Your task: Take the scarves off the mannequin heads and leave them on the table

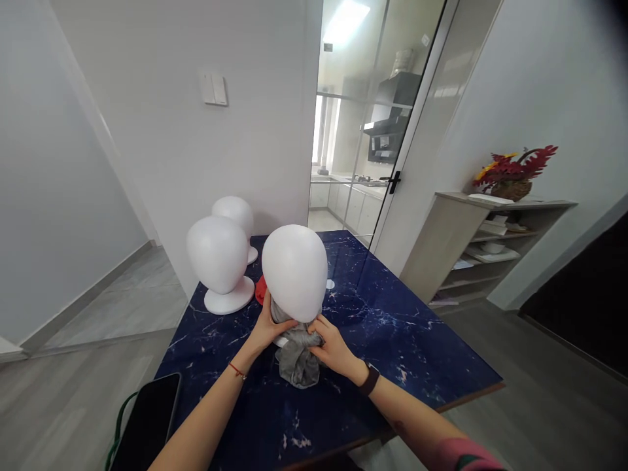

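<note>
In the head view, a smooth white head form [294,273] stands near the middle of a dark blue, marble-patterned bench [392,333], with a gray cloth [300,363] wrapped around its neck and hanging in a loose end at the front. The left hand [269,325] is closed on the cloth at the left of the neck, its thumb laid across the front; some of its fingers are hidden. The right hand [334,343], fingers curled, grips the bunched cloth just below the form's chin area. A red bracelet [238,371] circles the left wrist and a dark watch [370,378] the right. A red item [260,290], partly hidden, shows just behind the left hand. To the left stand a second white head form [219,255] and, behind it, a third [234,214]. A black-screened device [150,422] lies at the lower left, beside a green cable [116,433].
</note>
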The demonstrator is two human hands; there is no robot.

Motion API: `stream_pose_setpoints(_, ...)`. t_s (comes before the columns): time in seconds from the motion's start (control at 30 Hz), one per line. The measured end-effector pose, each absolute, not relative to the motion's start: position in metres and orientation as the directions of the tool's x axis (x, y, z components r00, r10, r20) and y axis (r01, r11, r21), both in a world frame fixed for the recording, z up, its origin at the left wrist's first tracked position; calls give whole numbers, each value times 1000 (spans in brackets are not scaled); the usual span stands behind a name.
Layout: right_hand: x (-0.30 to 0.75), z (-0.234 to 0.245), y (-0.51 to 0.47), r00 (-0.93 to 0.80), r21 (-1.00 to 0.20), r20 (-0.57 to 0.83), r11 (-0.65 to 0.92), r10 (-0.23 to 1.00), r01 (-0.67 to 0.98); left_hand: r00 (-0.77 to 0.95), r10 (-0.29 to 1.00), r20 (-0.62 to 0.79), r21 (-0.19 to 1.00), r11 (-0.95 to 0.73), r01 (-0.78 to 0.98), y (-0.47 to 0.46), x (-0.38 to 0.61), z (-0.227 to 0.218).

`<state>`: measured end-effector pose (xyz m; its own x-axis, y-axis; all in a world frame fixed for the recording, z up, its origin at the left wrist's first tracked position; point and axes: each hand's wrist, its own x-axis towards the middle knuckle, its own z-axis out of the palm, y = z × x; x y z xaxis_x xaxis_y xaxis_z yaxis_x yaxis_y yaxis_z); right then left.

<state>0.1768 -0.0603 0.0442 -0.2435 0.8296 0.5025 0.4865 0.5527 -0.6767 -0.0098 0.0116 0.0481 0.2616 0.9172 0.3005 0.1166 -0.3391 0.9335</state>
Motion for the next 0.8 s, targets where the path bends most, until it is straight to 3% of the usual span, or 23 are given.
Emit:
stream_pose_setpoints(0.13, 175, 44, -65, -274, -765, 424, 503, 863, 402, 214, 916, 340, 923, -369, 112, 10, -15, 31)
stream_pose_setpoints(0.2, 178, 41, -70, -230, -853, 345, 406, 910, 328, 209, 914, 349, 917, -379, 126, 11, -15, 24)
stream_pose_setpoints(0.33, 187, 45, -88, -201, -1000, 5, 8, 980, 17, 234, 907, 350, 909, -389, 151, 12, -16, 18)
stream_pose_setpoints(0.43, 199, 59, -107, -331, -929, -271, -336, 904, -158, 242, 909, 339, 913, -380, 150, 11, -16, 17)
stream_pose_setpoints(0.5, 209, 66, -119, -403, -876, -350, -448, 846, -181, 234, 914, 333, 915, -372, 154, 10, -15, 16)
stream_pose_setpoints(0.63, 223, 56, -129, -235, -930, -326, -356, 916, -95, 241, 918, 314, 916, -360, 176, 9, -14, 15)
stream_pose_setpoints(0.8, 229, 25, -111, 112, -993, -115, -118, 987, 19, 313, 939, 145, 944, -227, 241, 8, -39, 41)
